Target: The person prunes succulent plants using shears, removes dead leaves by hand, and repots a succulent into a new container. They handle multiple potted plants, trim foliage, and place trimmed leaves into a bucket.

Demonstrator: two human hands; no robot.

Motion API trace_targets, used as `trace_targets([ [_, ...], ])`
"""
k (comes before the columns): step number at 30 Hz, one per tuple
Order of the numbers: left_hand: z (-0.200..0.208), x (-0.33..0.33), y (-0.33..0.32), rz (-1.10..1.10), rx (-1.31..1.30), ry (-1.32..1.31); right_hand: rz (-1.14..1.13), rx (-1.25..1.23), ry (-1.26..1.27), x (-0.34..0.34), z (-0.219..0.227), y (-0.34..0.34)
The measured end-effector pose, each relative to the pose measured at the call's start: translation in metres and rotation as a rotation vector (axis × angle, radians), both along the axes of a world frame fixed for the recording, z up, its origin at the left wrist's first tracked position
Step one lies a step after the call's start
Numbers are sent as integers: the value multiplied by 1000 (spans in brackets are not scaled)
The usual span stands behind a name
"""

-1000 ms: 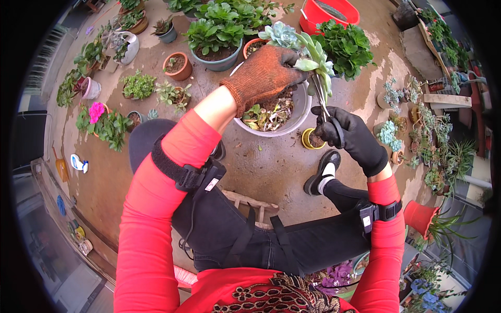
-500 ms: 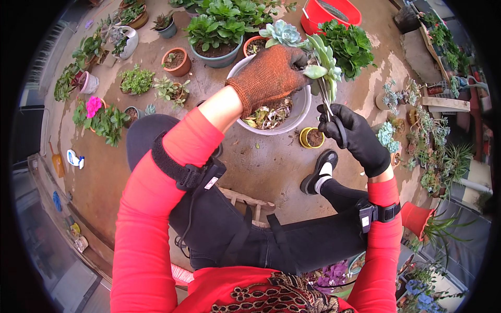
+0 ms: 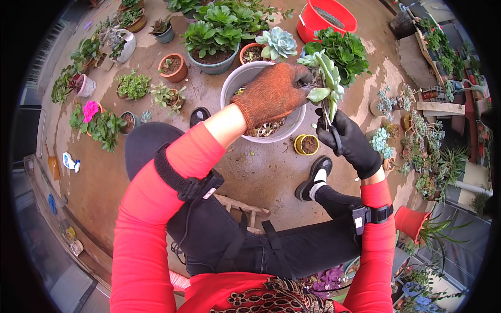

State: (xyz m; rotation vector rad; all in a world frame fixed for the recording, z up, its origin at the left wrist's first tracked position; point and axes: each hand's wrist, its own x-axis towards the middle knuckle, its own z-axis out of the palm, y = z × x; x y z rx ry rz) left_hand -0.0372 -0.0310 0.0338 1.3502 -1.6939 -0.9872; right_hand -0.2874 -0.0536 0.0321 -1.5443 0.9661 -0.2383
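My left hand [image 3: 277, 95], in an orange-brown knit glove, is closed on a pale green succulent [image 3: 327, 78] with thick leaves. In my black-gloved right hand [image 3: 350, 141] is a pair of scissors [image 3: 337, 136]. Its blades point up among the succulent's lower leaves, close to my left fingertips; the glove and leaves partly hide where they meet the plant. Below my left hand stands a grey-white tub [image 3: 293, 125] with dry leaves and plant scraps in it. A small yellow pot [image 3: 306, 145] of soil stands just right of the tub.
Beyond the tub are a teal pot [image 3: 215, 67] with a leafy plant, a blue-green rosette succulent [image 3: 277, 44] and a red basin [image 3: 308, 27]. Potted plants line both sides. A wooden stool [image 3: 253, 213] is by my legs; my black shoe [image 3: 313, 177] is near the yellow pot.
Both hands have come slightly lower, with the succulent and scissors still held. The surroundings have shifted a little left in the view.
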Motion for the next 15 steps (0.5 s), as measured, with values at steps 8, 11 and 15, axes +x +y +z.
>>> trace_targets([
  [8,-6,-11,4,72,-31,-49,93,-300,57,2,-7,1],
  [11,-6,-15,5,86,-51,-64,-22,-229,8,3,-9,3],
  [15,-8,-21,8,104,-137,-44,38,-431,134,1,-5,0],
])
